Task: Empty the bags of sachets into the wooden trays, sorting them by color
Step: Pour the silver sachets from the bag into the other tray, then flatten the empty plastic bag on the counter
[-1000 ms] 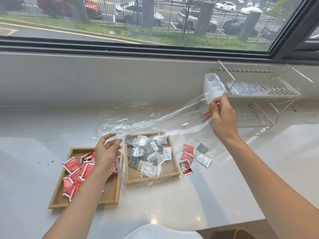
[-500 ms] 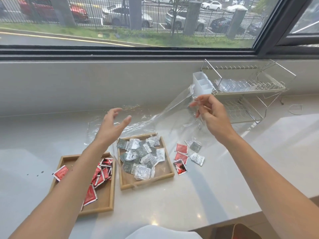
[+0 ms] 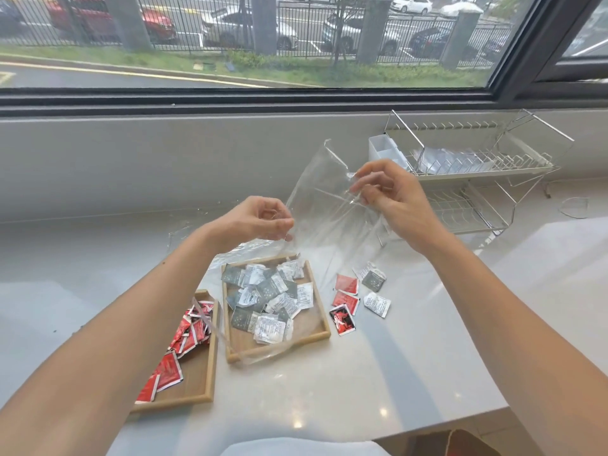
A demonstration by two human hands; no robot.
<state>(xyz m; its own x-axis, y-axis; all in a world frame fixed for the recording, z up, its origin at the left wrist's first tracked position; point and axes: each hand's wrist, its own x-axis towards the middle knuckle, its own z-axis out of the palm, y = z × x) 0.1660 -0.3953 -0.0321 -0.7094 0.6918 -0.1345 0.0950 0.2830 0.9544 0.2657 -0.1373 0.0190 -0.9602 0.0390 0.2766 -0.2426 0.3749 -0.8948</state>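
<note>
White counter (image 3: 411, 373) under a window | left hand (image 3: 253, 220) and right hand (image 3: 391, 195) each pinch the clear bag (image 3: 324, 205), lifted apparently to shake it out | grey sachets (image 3: 266, 297) fill right tray (image 3: 279, 350), red sachets (image 3: 184, 337) left tray (image 3: 197, 394) | six strays (image 3: 358, 296) beside tray, unsorted.

A wide window (image 3: 246, 41) with a dark frame (image 3: 230, 100) runs across the top, looking out on grass, a road with a yellow line, a black railing fence, grey pillars and parked cars in daylight. Below it a pale grey wall (image 3: 131, 159) meets a glossy white counter (image 3: 362, 373), which catches small bright spots of light. At the right, against the wall, stands a two-tier wire dish rack (image 3: 477, 179) with a white plastic holder (image 3: 383, 153) fixed at its left end.
</note>
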